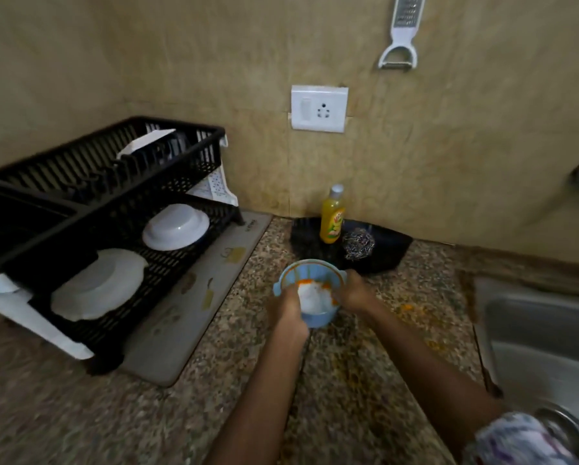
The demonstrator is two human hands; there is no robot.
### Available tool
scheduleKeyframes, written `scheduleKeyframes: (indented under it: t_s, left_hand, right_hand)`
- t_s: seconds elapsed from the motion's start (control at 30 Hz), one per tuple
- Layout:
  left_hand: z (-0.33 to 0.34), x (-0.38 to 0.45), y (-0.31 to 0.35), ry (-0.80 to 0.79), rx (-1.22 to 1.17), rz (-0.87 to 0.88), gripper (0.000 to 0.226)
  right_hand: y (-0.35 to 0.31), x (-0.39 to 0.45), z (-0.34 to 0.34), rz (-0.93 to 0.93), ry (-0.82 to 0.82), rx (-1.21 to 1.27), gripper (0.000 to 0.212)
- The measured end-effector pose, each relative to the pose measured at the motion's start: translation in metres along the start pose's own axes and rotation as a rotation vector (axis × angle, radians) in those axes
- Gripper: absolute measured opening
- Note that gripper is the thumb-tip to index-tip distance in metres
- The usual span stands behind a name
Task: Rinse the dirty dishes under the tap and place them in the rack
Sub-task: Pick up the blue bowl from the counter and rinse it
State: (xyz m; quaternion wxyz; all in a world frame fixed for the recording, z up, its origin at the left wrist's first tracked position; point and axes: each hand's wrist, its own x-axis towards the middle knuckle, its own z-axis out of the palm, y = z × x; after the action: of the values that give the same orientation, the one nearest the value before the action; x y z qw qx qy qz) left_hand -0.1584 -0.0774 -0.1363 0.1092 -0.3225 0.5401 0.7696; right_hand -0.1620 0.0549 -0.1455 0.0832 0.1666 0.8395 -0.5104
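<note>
Speckled granite counter [214,397] (matt plastic rack [90,209])

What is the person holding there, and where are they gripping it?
A small blue plastic bowl with white and orange residue inside. The left hand grips its near-left rim; the right hand holds its right rim.

One black dish rack [90,203] holds two white plates [176,226] [98,283]. One blue bowl [310,290], one yellow soap bottle [331,218], one steel scrubber [358,244], one wall socket [319,109], one hanging grater-peeler [403,28], one sink [546,344].
</note>
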Motion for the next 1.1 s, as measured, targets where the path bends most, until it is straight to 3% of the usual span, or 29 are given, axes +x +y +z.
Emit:
scheduleKeyframes:
  t_s: [0.1,0.2,0.33,0.47,0.6,0.67,0.77,0.83,0.97,1.03,1.1]
  left_hand:
    - [-0.001,-0.016,-0.014,-0.013,-0.003,0.029,0.049]
    - [0.008,-0.037,-0.015,-0.028,0.030,0.119,0.052]
    - [0.042,-0.084,-0.022,-0.204,-0.012,0.152,0.049]
    - [0.086,-0.116,-0.056,-0.385,-0.264,-0.066,0.046]
    - [0.140,-0.145,-0.105,-0.704,-0.301,-0.254,0.075]
    - [0.174,-0.167,-0.127,-0.790,-0.392,-0.304,0.081]
    - [0.219,-0.191,-0.153,-0.808,-0.496,-0.360,0.071]
    - [0.245,-0.202,-0.171,-0.791,-0.479,-0.394,0.071]
    - [0.282,-0.227,-0.199,-0.776,-0.438,-0.430,0.069]
    - [0.294,-0.241,-0.208,-0.768,-0.423,-0.444,0.065]
    - [0.303,-0.251,-0.215,-0.759,-0.404,-0.436,0.063]
  right_hand:
    - [-0.006,-0.021,-0.002,0.043,0.128,0.053,0.022]
    - [-0.003,-0.034,-0.019,0.105,0.178,0.205,0.007]
    - [0.010,-0.056,-0.072,0.211,0.238,0.468,0.016]
    - [0.036,-0.084,-0.139,0.227,0.307,0.580,0.018]
    - [0.065,-0.118,-0.201,0.173,0.318,0.684,0.017]
    - [0.084,-0.138,-0.231,0.117,0.283,0.666,0.014]
    - [0.108,-0.165,-0.278,0.058,0.261,0.546,0.018]
    - [0.129,-0.168,-0.324,0.005,0.384,0.433,0.019]
    - [0.149,-0.143,-0.428,-0.153,0.812,0.225,0.029]
    - [0.142,-0.126,-0.470,-0.171,0.868,0.086,0.055]
    - [0.130,-0.108,-0.501,-0.146,0.841,0.010,0.058]
